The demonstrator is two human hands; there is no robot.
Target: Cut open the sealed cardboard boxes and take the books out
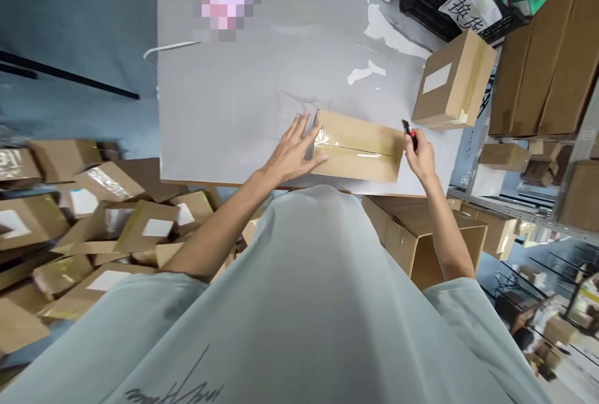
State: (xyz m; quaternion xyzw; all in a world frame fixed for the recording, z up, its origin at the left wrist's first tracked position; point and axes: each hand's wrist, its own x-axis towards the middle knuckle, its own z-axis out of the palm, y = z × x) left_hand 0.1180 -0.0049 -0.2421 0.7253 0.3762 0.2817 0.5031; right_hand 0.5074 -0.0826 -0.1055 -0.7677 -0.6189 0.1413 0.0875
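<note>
A long cardboard box (358, 157) lies on the grey table (224, 117) close to its front edge, with shiny clear tape running along the seam on top. My left hand (294, 151) rests against the box's left end, fingers spread and thumb on the near corner. At the box's right end my right hand (421, 154) is closed around a box cutter (408, 130), black with a bit of red. The cutter's tip points up and away from me, beside the far right corner of the box. The tape looks unbroken from here.
A taped carton (452, 85) with a white label stands at the table's right. Behind it is a black crate (449, 1) with a paper sign. Many cardboard boxes (140, 223) are piled left of the table. An open carton (421, 229) stands below the front edge.
</note>
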